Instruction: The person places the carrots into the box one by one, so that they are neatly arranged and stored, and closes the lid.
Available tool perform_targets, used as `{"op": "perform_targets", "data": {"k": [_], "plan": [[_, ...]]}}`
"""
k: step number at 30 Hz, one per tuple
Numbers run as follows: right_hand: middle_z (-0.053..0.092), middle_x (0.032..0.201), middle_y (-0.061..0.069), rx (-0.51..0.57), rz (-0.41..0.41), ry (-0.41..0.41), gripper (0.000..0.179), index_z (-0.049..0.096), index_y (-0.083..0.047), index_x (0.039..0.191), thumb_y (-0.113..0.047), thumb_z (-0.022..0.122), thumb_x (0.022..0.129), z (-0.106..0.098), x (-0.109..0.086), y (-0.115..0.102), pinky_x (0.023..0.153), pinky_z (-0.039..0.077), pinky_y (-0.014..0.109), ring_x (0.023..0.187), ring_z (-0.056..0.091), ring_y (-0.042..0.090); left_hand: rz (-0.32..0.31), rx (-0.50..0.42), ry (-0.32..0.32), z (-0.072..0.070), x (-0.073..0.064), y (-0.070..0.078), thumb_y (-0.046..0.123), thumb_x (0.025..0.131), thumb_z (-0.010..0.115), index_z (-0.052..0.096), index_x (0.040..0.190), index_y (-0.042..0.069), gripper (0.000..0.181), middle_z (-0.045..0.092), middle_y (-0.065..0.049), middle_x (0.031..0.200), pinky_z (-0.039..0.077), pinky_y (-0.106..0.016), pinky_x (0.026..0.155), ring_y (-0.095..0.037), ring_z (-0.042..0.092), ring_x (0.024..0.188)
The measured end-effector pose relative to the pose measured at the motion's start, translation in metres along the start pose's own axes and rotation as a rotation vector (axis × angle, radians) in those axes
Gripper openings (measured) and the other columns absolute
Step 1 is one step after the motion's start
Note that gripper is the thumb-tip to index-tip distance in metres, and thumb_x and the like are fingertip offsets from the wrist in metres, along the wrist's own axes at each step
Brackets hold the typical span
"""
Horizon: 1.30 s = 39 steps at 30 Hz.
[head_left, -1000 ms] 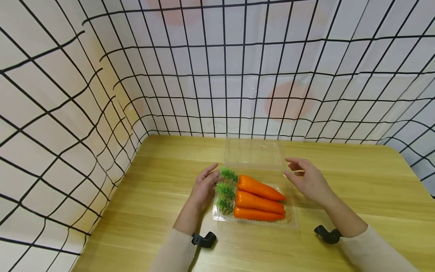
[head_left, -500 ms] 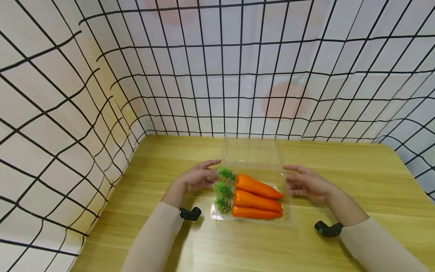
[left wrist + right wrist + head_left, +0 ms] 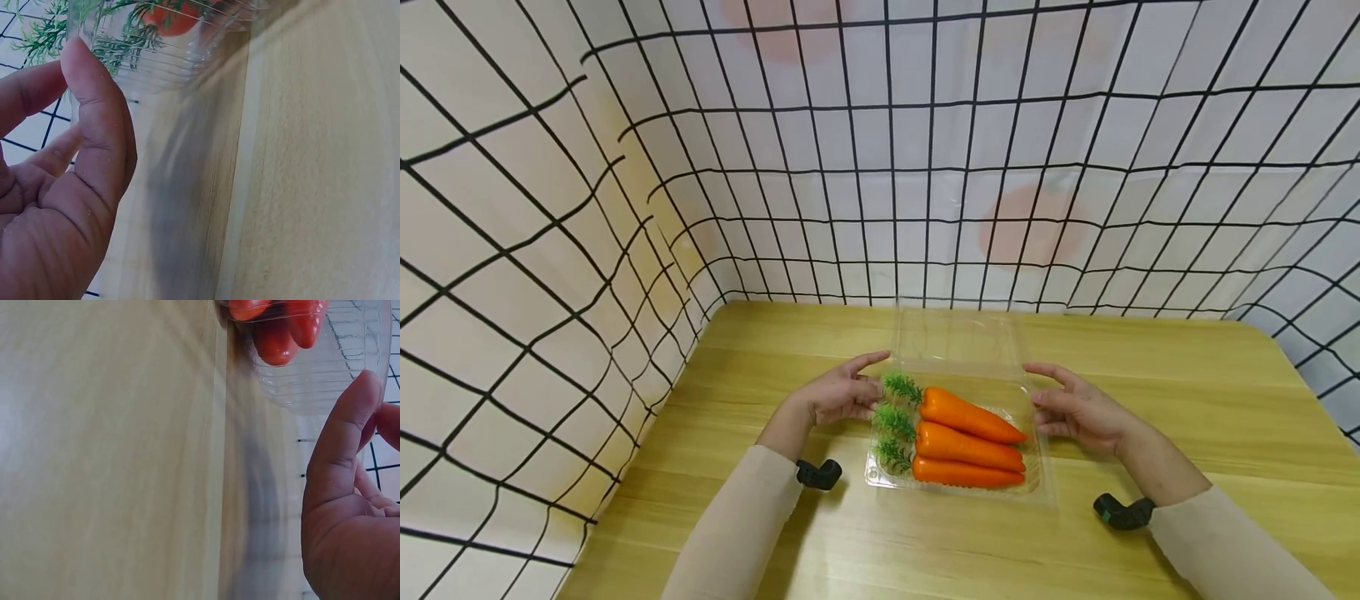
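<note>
A clear plastic clamshell box [image 3: 1043,479] lies on the wooden table with its lid [image 3: 958,333] laid open toward the back. Inside are three orange carrots [image 3: 970,448], side by side, their green leafy tops [image 3: 895,419] toward the left. My left hand [image 3: 838,392] is at the box's left side, thumb and a finger pinching the rim near the leaves. On the opposite side my right hand [image 3: 1086,410] pinches the rim, its thumb [image 3: 347,425] against the clear wall in the right wrist view. Both index fingers reach back toward the lid's hinge.
Behind the table [image 3: 1187,400] stands a black wire grid [image 3: 932,167] in front of pale sheeting, with another grid [image 3: 535,333] along the left side. A black wrist device [image 3: 820,475] sits at the left cuff, and a second wrist device [image 3: 1123,511] at the right cuff.
Over the last second my left hand has swung outward to the box's left side and its index finger has extended. My right hand has closed in on the right rim. The carrots stay in place.
</note>
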State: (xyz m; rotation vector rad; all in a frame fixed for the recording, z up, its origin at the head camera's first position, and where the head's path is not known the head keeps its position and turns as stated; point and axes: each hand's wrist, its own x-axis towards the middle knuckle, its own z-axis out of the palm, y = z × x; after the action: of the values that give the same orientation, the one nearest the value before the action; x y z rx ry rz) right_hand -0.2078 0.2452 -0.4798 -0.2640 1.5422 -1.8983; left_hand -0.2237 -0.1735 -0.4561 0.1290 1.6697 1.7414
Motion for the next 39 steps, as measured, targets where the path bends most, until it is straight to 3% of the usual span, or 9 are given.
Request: {"op": "perform_targets", "data": {"k": [11,19,26,39], "plan": [[0.066,0.092,-0.004,-0.033,-0.060,0.040,0.049,0.032,-0.025,0.149,-0.009,0.050,0.107,0.003,0.000,0.000,0.073,0.061,0.023,0.079,0.069,0.008,0.022,0.023,0.028,0.001,0.002,-0.001,-0.002,0.098,0.054,0.023,0.164,0.028,0.078,0.058,-0.004,0.087,0.056,-0.026,0.071,-0.016,0.057,0.075],[0.067,0.091,-0.003,-0.079,-0.097,0.100,0.052,0.030,-0.021,0.152,-0.008,0.051,0.106,0.000,0.004,-0.002,0.070,0.061,0.023,0.076,0.068,0.008,0.063,0.080,0.097,0.004,0.009,0.001,0.000,0.099,0.055,0.026,0.163,0.028,0.076,0.060,-0.006,0.095,0.055,-0.027,0.071,-0.017,0.057,0.078],[0.065,0.088,-0.004,-0.095,-0.072,0.174,0.054,0.031,-0.022,0.153,-0.012,0.055,0.105,-0.002,0.010,-0.008,0.068,0.060,0.022,0.073,0.066,0.008,0.078,0.101,0.142,0.007,0.016,0.006,0.000,0.100,0.054,0.027,0.163,0.028,0.074,0.060,-0.006,0.099,0.054,-0.028,0.073,-0.017,0.056,0.081],[0.064,0.083,-0.003,-0.074,-0.089,0.229,0.059,0.029,-0.023,0.154,-0.010,0.058,0.104,-0.010,0.023,-0.014,0.064,0.059,0.020,0.070,0.065,0.007,0.121,0.108,0.198,0.006,0.032,0.010,-0.001,0.098,0.054,0.034,0.160,0.028,0.071,0.058,-0.005,0.098,0.051,-0.028,0.070,-0.015,0.052,0.076]]}}
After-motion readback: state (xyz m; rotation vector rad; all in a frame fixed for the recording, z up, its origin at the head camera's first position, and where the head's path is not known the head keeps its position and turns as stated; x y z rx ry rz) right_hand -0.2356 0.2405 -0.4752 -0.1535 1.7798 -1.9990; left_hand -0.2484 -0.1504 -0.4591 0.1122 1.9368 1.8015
